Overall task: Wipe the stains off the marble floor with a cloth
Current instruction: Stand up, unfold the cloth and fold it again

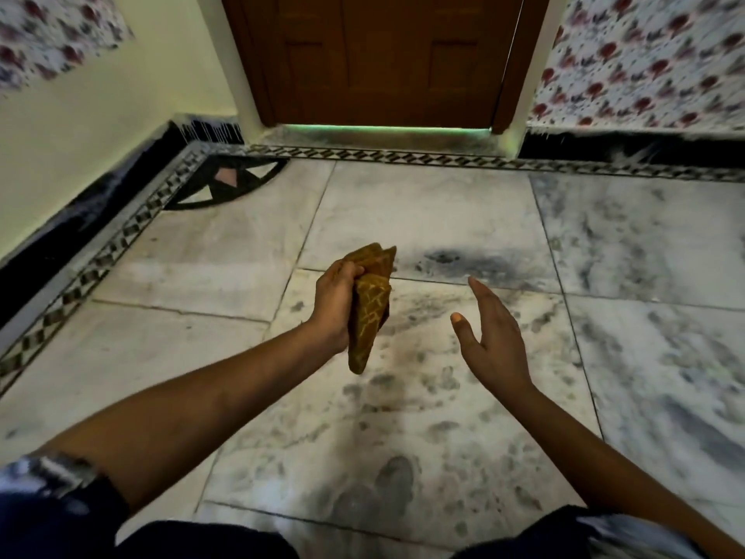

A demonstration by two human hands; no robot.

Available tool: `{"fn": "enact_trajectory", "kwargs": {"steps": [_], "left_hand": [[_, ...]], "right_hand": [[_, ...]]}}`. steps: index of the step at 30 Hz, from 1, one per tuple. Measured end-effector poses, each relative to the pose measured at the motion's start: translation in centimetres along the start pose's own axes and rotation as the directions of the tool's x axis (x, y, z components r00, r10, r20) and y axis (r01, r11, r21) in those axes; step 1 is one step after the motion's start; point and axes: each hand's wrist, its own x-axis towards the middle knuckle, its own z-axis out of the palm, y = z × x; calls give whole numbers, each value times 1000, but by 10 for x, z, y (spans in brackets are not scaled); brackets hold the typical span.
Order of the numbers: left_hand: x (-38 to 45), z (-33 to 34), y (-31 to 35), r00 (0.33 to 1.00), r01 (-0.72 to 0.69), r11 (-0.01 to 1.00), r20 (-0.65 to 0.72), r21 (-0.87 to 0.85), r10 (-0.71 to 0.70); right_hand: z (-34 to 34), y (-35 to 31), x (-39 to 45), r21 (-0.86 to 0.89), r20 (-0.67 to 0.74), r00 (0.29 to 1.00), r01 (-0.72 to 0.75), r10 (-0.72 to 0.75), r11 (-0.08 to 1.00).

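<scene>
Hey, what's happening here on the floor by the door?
A person is getting ready to wipe a stained grey-white marble floor. Their left hand has a closed grip on a folded mustard-brown patterned cloth, held above the floor. The right hand is open and empty beside it. Dark smudges still mark the tiles ahead.

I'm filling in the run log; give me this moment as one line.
left hand: grips folded cloth, off floor | right hand: open, empty | marble floor: dark stains unwiped

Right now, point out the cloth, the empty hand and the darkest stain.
cloth (371,312), head view, middle of its folded face.
right hand (490,340), head view, open palm.
dark stain (447,258), head view, its darkest patch.
</scene>
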Motion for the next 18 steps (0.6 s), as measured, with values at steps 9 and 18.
{"fn": "enact_trajectory", "kwargs": {"steps": [9, 18], "left_hand": [[73, -13, -3, 995, 99, 989, -13, -106, -101], [104, 4, 101, 982, 156, 952, -61, -263, -178]], "right_hand": [[44, -6, 66, -30, 38, 999, -7, 8, 1000], [30, -81, 149, 25, 164, 986, -48, 44, 999]]}}
